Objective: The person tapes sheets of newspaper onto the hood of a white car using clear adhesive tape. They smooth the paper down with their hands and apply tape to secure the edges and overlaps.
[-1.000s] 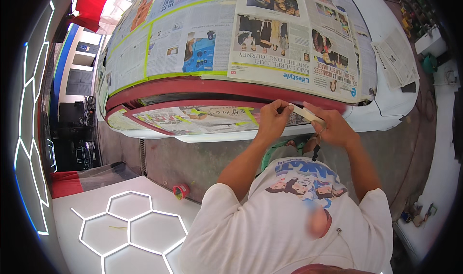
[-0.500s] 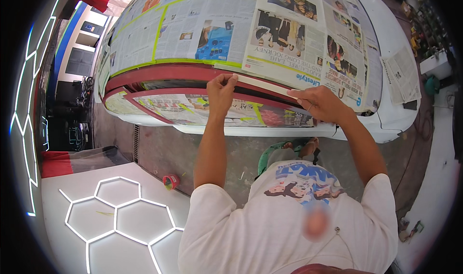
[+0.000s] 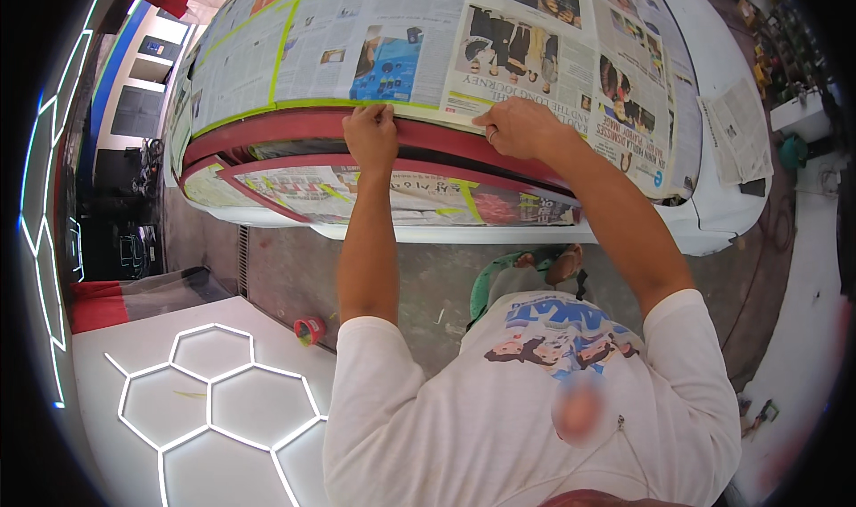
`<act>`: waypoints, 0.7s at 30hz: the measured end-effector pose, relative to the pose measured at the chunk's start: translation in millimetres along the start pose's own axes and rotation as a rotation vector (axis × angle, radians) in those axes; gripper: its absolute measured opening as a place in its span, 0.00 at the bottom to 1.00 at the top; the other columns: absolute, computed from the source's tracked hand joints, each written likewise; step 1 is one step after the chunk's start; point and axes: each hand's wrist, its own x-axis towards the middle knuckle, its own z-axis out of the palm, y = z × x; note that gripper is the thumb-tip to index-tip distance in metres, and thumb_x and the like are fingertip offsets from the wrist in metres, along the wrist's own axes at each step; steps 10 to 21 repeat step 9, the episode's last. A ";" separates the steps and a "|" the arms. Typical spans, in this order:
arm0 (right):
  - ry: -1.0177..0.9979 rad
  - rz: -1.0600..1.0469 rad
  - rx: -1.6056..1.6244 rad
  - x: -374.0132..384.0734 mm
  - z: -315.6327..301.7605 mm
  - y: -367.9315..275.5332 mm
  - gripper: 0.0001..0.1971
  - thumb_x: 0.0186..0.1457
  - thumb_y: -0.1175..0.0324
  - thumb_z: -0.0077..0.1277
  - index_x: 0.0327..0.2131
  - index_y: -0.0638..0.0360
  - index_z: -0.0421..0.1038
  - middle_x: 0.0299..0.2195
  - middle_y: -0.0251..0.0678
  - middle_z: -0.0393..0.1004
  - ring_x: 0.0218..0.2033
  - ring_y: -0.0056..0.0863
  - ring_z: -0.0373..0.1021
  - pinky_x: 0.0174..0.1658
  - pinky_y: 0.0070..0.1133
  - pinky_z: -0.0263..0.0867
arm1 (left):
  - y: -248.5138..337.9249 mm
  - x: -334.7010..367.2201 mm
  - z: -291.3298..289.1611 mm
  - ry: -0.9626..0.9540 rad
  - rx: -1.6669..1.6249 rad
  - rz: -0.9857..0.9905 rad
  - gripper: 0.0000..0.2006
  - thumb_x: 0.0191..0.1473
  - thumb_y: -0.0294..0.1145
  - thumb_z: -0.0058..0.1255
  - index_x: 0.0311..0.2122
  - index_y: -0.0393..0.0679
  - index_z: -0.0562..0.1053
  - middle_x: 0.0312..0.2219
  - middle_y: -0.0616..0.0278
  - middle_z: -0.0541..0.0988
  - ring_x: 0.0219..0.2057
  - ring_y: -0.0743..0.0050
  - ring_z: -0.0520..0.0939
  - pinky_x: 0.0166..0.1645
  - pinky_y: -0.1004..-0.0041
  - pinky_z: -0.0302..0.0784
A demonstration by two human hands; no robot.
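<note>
While both arms reach up in the head view, the left hand presses flat fingertips on the newspaper edge above the red panel of the car, and the right hand lies beside it, fingers curled on that same edge.

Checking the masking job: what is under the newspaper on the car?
Under the newspaper, only the red band shows below its taped edge, where both hands press. The panel beneath is covered.

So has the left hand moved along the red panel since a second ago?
Yes. The left hand has shifted leftward, away from the right hand, and now presses the newspaper edge above the red panel.
</note>
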 end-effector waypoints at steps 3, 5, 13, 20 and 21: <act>-0.021 0.023 -0.007 2.2 0.0 -2.6 0.21 0.58 0.66 0.42 0.52 0.44 0.78 0.42 0.47 0.81 0.45 0.45 0.77 0.50 0.37 0.72 | -1.6 -3.9 5.8 0.034 0.039 -0.012 0.08 0.54 0.34 0.60 0.34 0.41 0.84 0.29 0.54 0.81 0.34 0.48 0.77 0.42 0.55 0.72; -0.036 0.035 -0.011 3.8 0.2 -3.8 0.21 0.58 0.66 0.42 0.52 0.44 0.79 0.43 0.47 0.81 0.45 0.45 0.77 0.50 0.38 0.73 | -5.2 -3.5 7.9 0.025 0.051 -0.028 0.08 0.54 0.34 0.60 0.34 0.41 0.84 0.30 0.54 0.82 0.35 0.48 0.77 0.42 0.55 0.72; -0.026 0.039 0.004 6.4 6.1 -1.5 0.21 0.58 0.65 0.43 0.52 0.46 0.79 0.43 0.48 0.80 0.45 0.46 0.77 0.51 0.37 0.73 | -5.9 -3.6 8.9 -0.003 -0.003 -0.045 0.09 0.53 0.35 0.61 0.34 0.41 0.84 0.31 0.53 0.81 0.37 0.47 0.77 0.43 0.53 0.72; -0.026 0.039 0.004 6.4 6.1 -1.5 0.21 0.58 0.65 0.43 0.52 0.46 0.79 0.43 0.48 0.80 0.45 0.46 0.77 0.51 0.37 0.73 | -5.9 -3.6 8.9 -0.003 -0.003 -0.045 0.09 0.53 0.35 0.61 0.34 0.41 0.84 0.31 0.53 0.81 0.37 0.47 0.77 0.43 0.53 0.72; -0.026 0.039 0.004 6.4 6.1 -1.5 0.21 0.58 0.65 0.43 0.52 0.46 0.79 0.43 0.48 0.80 0.45 0.46 0.77 0.51 0.37 0.73 | -5.9 -3.6 8.9 -0.003 -0.003 -0.045 0.09 0.53 0.35 0.61 0.34 0.41 0.84 0.31 0.53 0.81 0.37 0.47 0.77 0.43 0.53 0.72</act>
